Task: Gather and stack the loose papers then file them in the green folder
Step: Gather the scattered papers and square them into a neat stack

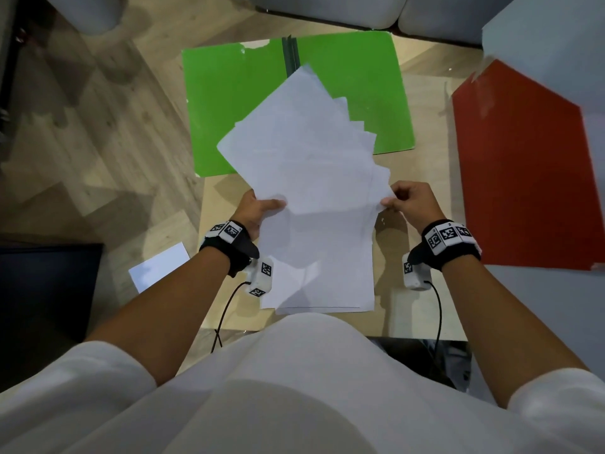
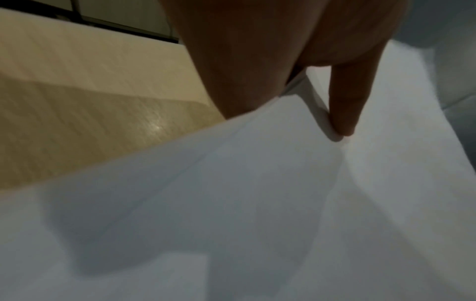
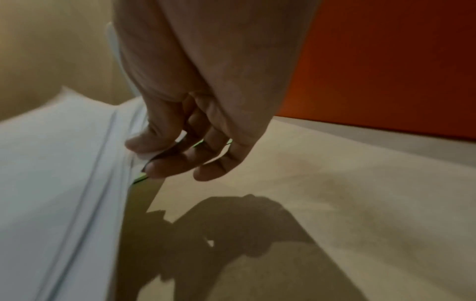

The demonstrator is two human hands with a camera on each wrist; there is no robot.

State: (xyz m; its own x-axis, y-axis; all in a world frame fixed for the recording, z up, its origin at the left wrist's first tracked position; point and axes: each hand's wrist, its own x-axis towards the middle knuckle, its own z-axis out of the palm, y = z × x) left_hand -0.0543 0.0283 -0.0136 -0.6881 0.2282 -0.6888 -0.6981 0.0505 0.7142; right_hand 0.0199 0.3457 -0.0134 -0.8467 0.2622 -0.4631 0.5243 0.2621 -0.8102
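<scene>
A fanned bundle of white papers (image 1: 304,152) is lifted above the table, tilted over the open green folder (image 1: 229,103). My left hand (image 1: 258,208) grips its lower left corner, thumb on top; the left wrist view shows the thumb (image 2: 345,106) pressing the sheets (image 2: 231,183). My right hand (image 1: 402,199) pinches the bundle's lower right corner between thumb and fingers (image 3: 159,158), with the papers (image 3: 56,163) to its left. More sheets (image 1: 320,267) lie flat on the table beneath my hands. One loose sheet (image 1: 160,268) lies off to the left.
A red folder (image 1: 517,178) lies at the table's right side. A dark object (image 1: 45,290) stands at the left above the wooden floor. Grey cushions (image 1: 327,11) sit beyond the table's far edge.
</scene>
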